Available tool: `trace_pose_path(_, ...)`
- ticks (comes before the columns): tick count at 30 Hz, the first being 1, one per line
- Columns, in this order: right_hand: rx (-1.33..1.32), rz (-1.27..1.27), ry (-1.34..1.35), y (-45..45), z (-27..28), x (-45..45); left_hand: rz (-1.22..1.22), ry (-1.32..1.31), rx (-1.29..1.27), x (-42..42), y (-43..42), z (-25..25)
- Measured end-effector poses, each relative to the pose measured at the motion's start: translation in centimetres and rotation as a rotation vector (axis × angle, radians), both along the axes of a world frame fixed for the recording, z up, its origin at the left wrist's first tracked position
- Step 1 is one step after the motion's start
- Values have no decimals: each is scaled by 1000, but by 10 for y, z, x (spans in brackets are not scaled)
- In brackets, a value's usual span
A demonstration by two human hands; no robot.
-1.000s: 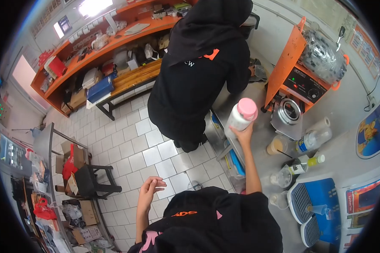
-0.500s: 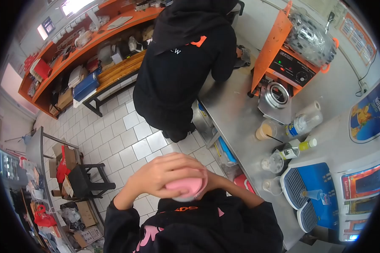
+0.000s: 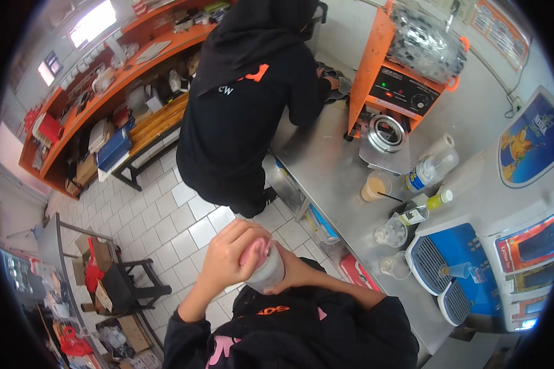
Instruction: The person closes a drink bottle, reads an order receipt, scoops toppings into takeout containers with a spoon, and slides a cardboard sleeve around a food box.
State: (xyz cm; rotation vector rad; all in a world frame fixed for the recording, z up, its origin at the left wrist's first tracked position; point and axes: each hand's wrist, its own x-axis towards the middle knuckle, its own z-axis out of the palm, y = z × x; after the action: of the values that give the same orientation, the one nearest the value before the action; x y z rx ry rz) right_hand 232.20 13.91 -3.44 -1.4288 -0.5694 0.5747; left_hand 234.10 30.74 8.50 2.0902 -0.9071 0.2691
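A cup-like container with a frosted, see-through body [image 3: 267, 274] and a pink lid [image 3: 250, 252] is held between both hands in front of my chest. It is tilted, with its lid toward the upper left. My left hand [image 3: 229, 253] is closed over the lid, its fingers wrapped across the top. Around the right side of the body curls my right hand [image 3: 297, 272], with some fingers hidden behind the container. Any contents are too blurred to make out.
A co-worker in black [image 3: 246, 117] bends over the steel counter [image 3: 326, 178], one hand on a dark cloth [image 3: 338, 86]. An orange sealing machine [image 3: 394, 92], a cup of beige drink [image 3: 375, 186], bottles and clear cups stand there. A black stool [image 3: 132, 280] is at left.
The container has turned so that its frosted body now shows. My left hand has shifted left on the lid, and more of my right hand is visible. The view has swung slightly.
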Motion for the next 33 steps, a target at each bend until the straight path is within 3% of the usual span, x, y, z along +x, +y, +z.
trace_pose_path(2,-96,-49,8,-2,-1,-1,314,72,29,-6,-7,-5)
trace_pose_path(8,-157,-78,-63,-6,-3,-5,449,289,132,-25,-9,11)
trace_pose_path(11,-109,-94,-93,-12,-10,-1,482,386,50,-39,-10,26)
trace_pose_path(13,-84,-105,-72,-20,-11,2,464,648,-233,-50,-3,33)
trace_pose_path(16,-11,-177,13,-25,-10,5,410,485,-142,-59,3,29)
trace_pose_path(17,15,-128,-13,-24,-10,4,408,300,65,-49,4,29)
trace_pose_path(22,22,44,-131,-19,5,5,97,290,104,-22,1,14)
trace_pose_path(28,-19,-57,-215,-17,8,0,390,285,-148,-32,6,11)
trace_pose_path(30,-50,-121,-201,-20,10,1,645,146,-345,-36,14,9)
trace_pose_path(31,-37,-139,-147,-22,8,2,653,145,-348,-36,20,5)
trace_pose_path(33,-1,-172,-187,-26,20,7,734,134,-596,-37,34,-2)
